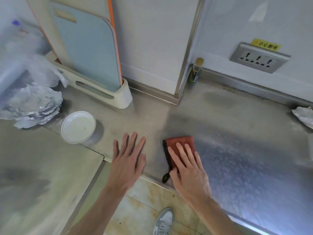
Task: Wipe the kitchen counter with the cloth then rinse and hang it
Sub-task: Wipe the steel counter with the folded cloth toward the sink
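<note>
A red-orange cloth (179, 142) with a dark edge and a black hanging loop lies flat on the steel counter (211, 112) near its front edge. My right hand (188, 164) presses flat on top of the cloth, fingers spread and pointing away from me. My left hand (129, 156) rests palm down on the bare counter just left of the cloth, fingers apart, holding nothing. To the right of the cloth the counter shows a film of small droplets.
A white bowl (77, 127) stands left of my left hand. Crumpled foil (33, 106) and plastic bags lie at far left. A rack of cutting boards (88, 53) stands behind. A small bottle (196, 70) sits in the wall corner; a socket strip (259, 57) is on the wall. More foil (304, 116) lies far right.
</note>
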Available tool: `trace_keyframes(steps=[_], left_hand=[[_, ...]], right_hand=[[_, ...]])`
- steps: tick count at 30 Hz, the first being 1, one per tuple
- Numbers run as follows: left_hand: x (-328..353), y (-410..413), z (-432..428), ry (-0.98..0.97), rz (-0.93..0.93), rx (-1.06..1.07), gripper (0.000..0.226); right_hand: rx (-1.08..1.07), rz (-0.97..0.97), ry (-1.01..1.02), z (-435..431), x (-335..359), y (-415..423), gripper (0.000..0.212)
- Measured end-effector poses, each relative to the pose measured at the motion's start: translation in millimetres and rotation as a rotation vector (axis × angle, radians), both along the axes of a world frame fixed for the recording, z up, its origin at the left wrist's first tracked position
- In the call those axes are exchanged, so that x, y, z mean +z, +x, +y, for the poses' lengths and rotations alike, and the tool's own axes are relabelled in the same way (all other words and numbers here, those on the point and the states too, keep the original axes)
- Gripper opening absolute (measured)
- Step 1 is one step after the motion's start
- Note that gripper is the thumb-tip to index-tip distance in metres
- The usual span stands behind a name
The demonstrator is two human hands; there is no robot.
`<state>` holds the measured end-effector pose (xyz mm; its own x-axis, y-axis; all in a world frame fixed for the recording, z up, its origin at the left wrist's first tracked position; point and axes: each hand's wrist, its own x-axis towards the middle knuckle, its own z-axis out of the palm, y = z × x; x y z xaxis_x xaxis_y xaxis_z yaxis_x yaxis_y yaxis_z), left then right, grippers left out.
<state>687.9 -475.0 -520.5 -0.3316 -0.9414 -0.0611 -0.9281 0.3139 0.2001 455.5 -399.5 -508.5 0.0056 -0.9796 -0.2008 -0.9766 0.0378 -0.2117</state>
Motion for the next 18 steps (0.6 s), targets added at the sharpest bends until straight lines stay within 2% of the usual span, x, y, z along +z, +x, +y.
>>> trace_keyframes(steps=[4,6,9,14,18], left_hand=[[-8.0,-0.5,-3.9,0.014,0.056,0.026,0.059],[-12.1,1.0,-4.2,0.02,0.05,0.018,0.06],[-14.4,2.5,-4.3,0.021,0.04,-0.003,0.061],[-16.9,1.6,-4.9,0.015,0.001,-0.005,0.064],[-17.9,2.7,-5.8,0.018,-0.026,-0.035,0.065]], right_hand=[[-0.255,0.056,-0.005,39.5,7.3,-67.7,0.066],[-0.397,0.096,0.036,21.2,8.9,-86.8,0.071],[-0.513,0.047,0.073,-40.8,8.4,-73.8,0.081],[-0.234,0.024,0.02,-99.7,3.7,9.6,0.073],[0.167,0.026,0.016,-49.2,3.9,28.4,0.065]])
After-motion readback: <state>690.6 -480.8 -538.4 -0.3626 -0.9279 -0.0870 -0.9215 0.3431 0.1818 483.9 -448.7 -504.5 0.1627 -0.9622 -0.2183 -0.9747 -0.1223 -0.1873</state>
